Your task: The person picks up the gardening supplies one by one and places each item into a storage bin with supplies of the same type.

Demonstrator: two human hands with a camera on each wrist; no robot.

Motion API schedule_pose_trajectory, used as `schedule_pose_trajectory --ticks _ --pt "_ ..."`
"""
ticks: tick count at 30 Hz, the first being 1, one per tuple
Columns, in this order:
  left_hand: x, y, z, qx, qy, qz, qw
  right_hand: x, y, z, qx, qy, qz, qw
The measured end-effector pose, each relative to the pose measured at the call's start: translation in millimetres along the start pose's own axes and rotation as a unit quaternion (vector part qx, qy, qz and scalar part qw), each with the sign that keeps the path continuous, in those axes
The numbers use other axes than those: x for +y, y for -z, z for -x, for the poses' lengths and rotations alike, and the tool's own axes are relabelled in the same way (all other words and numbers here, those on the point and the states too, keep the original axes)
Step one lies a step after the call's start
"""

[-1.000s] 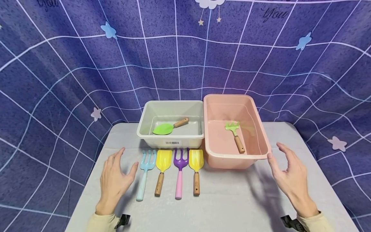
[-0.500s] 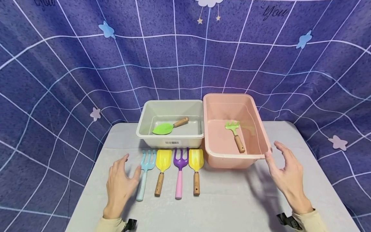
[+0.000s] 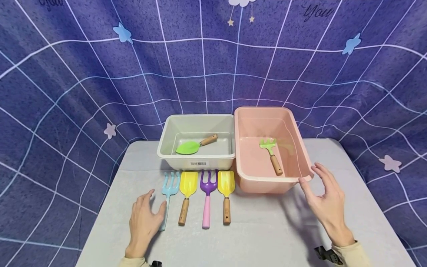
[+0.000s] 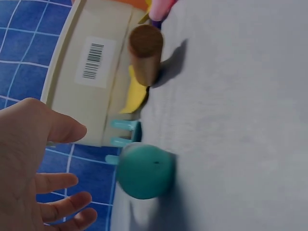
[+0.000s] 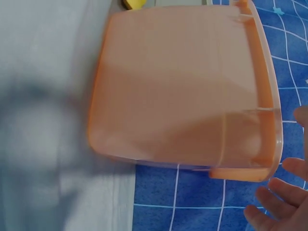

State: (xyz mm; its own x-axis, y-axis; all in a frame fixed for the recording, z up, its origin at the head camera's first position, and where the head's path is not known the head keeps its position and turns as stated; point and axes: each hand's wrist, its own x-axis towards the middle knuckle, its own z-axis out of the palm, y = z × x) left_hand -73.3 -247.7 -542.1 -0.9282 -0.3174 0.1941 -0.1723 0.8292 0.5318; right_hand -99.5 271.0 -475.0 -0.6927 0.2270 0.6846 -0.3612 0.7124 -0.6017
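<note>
My left hand (image 3: pixel 145 222), fingers apart and holding nothing, hovers beside the light blue hand fork (image 3: pixel 171 188); in the head view its thumb overlaps the handle, and contact cannot be told. The left wrist view shows that fork's rounded handle end (image 4: pixel 147 171) close to the fingers. To its right lie a yellow shovel (image 3: pixel 188 184), a purple hand fork with a pink handle (image 3: pixel 206 211) and a second yellow shovel (image 3: pixel 226 183). My right hand (image 3: pixel 327 204), spread and holding nothing, is by the front right corner of the pink bin (image 3: pixel 267 185); touching cannot be told.
A pale grey bin (image 3: pixel 197 157) stands left of the pink one and contains a green leaf-shaped trowel (image 3: pixel 188 148). Inside the pink bin lies a small green rake (image 3: pixel 275 165) with a wooden handle. Behind the grey-covered table (image 3: pixel 260 237) hangs a blue gridded curtain (image 3: pixel 213 55).
My left hand has moved right and nearer to me, toward the blue fork's handle. My right hand has shifted slightly left along the pink bin's corner. The tools and bins stay put.
</note>
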Motion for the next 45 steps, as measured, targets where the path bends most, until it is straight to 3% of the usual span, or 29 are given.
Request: schedule_pose_trajectory --ticks 7,14,29,45 --pt "-6.9 -9.0 5.9 -0.024 0.02 -0.018 0.9993 5 -5 3 -0.004 0.004 0.001 1.0" --pt "-9.6 -13.7 7.6 -0.033 0.029 -0.029 0.9986 9 -9 5 0.02 0.012 -0.011 1.0" --pt "0.7 -16.5 14.5 -0.034 0.037 -0.053 0.9974 7 -15 4 0.04 0.005 -0.023 0.999" --pt "-2.0 -27.0 14.3 -0.003 -0.004 -0.043 0.9991 8 -19 8 0.041 0.007 -0.032 0.999"
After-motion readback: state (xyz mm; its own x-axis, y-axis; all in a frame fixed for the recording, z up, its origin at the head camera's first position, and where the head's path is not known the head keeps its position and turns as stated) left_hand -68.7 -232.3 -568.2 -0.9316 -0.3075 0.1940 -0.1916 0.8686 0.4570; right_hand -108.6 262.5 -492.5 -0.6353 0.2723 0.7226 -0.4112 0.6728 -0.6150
